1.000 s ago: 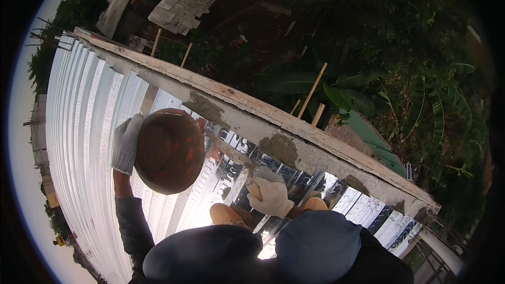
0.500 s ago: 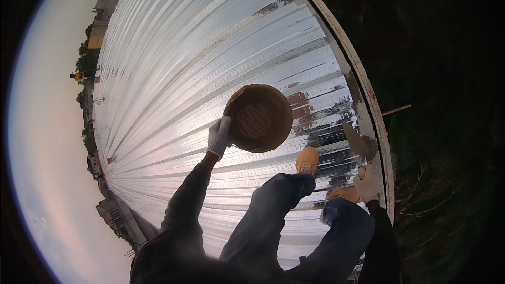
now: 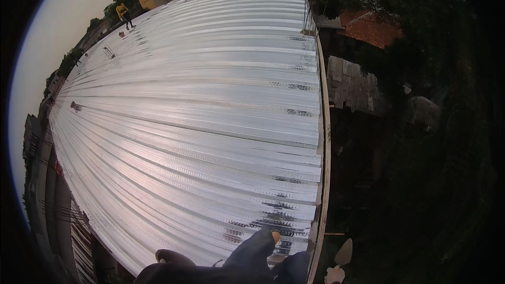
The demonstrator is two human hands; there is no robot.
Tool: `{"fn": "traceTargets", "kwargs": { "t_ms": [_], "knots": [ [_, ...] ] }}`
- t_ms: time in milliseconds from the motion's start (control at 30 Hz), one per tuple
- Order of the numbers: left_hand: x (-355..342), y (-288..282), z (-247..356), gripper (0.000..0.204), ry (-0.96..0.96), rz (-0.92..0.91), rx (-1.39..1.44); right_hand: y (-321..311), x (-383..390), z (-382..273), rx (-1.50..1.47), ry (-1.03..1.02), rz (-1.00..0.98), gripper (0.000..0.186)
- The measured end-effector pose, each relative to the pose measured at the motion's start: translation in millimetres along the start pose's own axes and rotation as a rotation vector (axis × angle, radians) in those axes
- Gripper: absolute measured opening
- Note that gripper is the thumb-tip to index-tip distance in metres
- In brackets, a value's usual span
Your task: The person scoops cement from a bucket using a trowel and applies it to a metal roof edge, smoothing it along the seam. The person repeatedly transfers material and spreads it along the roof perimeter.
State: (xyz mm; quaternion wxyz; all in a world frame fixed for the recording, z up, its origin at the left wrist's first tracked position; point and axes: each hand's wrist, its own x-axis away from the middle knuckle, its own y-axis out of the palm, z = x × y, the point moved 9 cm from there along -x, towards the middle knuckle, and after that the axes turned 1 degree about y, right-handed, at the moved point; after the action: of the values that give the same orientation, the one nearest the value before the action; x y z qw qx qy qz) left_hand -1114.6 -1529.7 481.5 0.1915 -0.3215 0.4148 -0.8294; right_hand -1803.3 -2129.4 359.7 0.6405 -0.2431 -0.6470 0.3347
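Observation:
At the lower right edge my right hand (image 3: 334, 274), in a pale glove, is closed round the handle of a trowel (image 3: 343, 252). The trowel's leaf-shaped blade points up, over the dark ground beyond the roof's edge. My left hand does not show. At the bottom left is a dark rounded shape (image 3: 173, 256); I cannot tell whether it is my sleeve or a thing I carry. My jeans-clad knee (image 3: 255, 247) and the tip of a tan shoe (image 3: 275, 236) are over the ribbed metal sheets (image 3: 200, 126).
A board edge (image 3: 324, 115) runs along the right side, with a drop to dark plants beyond. Far off on the left, a person in a yellow top (image 3: 122, 13) stands on the sheets. A tiled roof (image 3: 371, 29) lies below on the right.
My view has swung up and out over the roof. The round brown pan and my left hand on it have gone from view. The trowel in my right hand now appears beyond the edge.

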Motion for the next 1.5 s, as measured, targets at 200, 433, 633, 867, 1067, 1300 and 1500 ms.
{"fn": "traceTargets", "kwargs": {
  "t_ms": [200,433,633,867,1067,1300,1500],
  "knots": [
    [21,31,-3,0.053,-0.129,-0.105,0.109,-171,23,-124,-0.927,0.313,-0.053,0.025],
    [46,124,56,0.054,-0.120,-0.304,0.193,-254,-17,-250,-0.624,0.083,-0.266,0.027],
    [43,204,194,0.059,0.346,-0.311,-0.114,-257,-155,-327,-0.073,-0.392,-0.121,0.028],
    [38,293,317,0.039,-0.472,-0.338,1.015,-394,-334,-499,0.015,-0.462,-0.160,0.029],
    [61,308,396,0.039,-0.602,-0.229,1.273,-606,-445,-737,-0.214,-0.351,-0.027,0.036],
    [47,351,474,0.039,-0.741,-0.108,1.189,-714,-512,-1002,-0.475,-0.540,0.035,0.023],
    [-42,357,585,0.040,-0.678,-0.010,0.868,-699,-528,-1105,-0.604,-0.484,-0.086,0.021]
  ]
}}
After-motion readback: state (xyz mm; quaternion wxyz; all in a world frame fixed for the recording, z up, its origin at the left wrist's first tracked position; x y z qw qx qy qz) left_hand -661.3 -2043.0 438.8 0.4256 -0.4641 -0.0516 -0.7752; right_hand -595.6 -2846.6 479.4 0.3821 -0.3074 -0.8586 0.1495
